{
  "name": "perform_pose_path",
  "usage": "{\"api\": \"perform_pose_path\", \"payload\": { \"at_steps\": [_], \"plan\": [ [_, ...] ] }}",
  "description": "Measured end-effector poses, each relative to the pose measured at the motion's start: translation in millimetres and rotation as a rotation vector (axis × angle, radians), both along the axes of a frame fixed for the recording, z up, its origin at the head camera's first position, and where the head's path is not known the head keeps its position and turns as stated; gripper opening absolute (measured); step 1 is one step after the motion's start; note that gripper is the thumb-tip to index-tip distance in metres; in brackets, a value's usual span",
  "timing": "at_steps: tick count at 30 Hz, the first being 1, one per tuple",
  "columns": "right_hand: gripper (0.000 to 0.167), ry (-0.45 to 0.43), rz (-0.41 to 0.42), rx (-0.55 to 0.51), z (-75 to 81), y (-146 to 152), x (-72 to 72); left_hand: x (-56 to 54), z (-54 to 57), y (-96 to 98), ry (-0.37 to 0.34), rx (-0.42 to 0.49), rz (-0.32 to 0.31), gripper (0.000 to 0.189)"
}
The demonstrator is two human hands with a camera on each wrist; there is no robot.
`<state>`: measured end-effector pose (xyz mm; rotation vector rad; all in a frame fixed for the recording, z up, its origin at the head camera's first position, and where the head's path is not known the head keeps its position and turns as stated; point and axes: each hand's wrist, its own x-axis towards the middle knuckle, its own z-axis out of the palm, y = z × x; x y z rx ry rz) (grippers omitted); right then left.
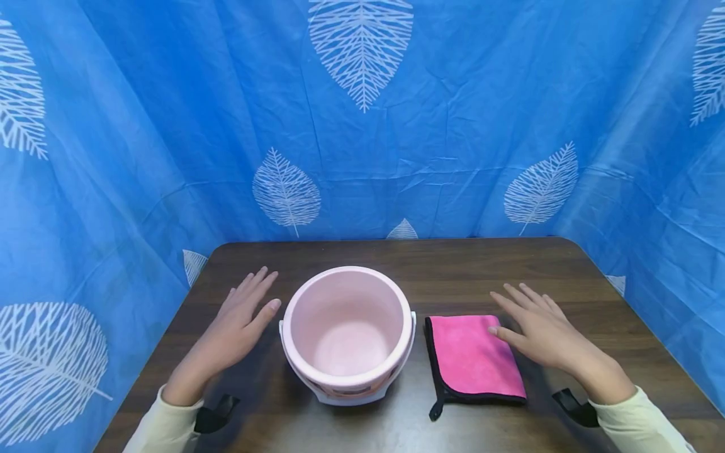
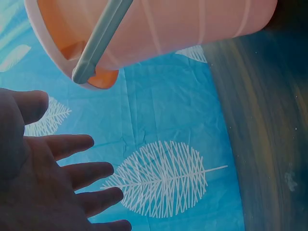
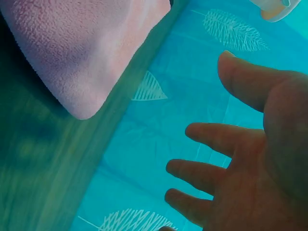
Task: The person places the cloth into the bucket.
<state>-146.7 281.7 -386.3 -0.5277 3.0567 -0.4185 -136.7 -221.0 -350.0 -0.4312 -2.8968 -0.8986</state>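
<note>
We see a pale pink bucket (image 1: pixel 347 333) of smooth, hard material, round, thick-rimmed and upright at the middle of a dark, wood-grained table (image 1: pixel 481 270); its slim handle (image 2: pixel 103 41) lies down against the side. To its right, apart from it, lies a folded, roughly square cloth (image 1: pixel 476 358), hot pink and plush with a fuzzy nap, bordered by black edging (image 1: pixel 487 397) with a small black loop (image 1: pixel 436 410) at the near left corner. Our left hand (image 1: pixel 240 321) is open just left of the bucket, fingers extended and thumb apart, with nothing in its hold. Our right hand (image 1: pixel 540 330) is likewise spread and holds nothing; its thumb overlaps the cloth's right edge from above, and the right wrist view shows a gap between them. Behind hangs a creased blue fabric (image 1: pixel 453 126) with white skeleton-leaf prints, several cut off by the frame. The pale sleeves (image 1: pixel 640 425) run out of sight at the bottom, and the markings low on the bucket's near side are too foreshortened for us to make out. In the left wrist view the bucket's top is cropped. Looking into it, we see down its plain wall to the bare, pale floor.
</note>
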Motion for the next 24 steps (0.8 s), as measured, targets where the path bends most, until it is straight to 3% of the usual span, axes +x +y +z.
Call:
{"api": "perform_pose_path", "payload": {
  "at_steps": [15, 24],
  "plan": [
    [0.076, -0.028, -0.010, -0.017, -13.8, 6, 7.5, -3.9, -2.5, 7.6, -0.010, 0.048, -0.019, 0.064],
    [0.085, -0.091, 0.021, -0.037, -19.4, 6, 9.7, -6.0, -2.7, 11.2, -0.086, 0.122, -0.027, 0.063]
  ]
}}
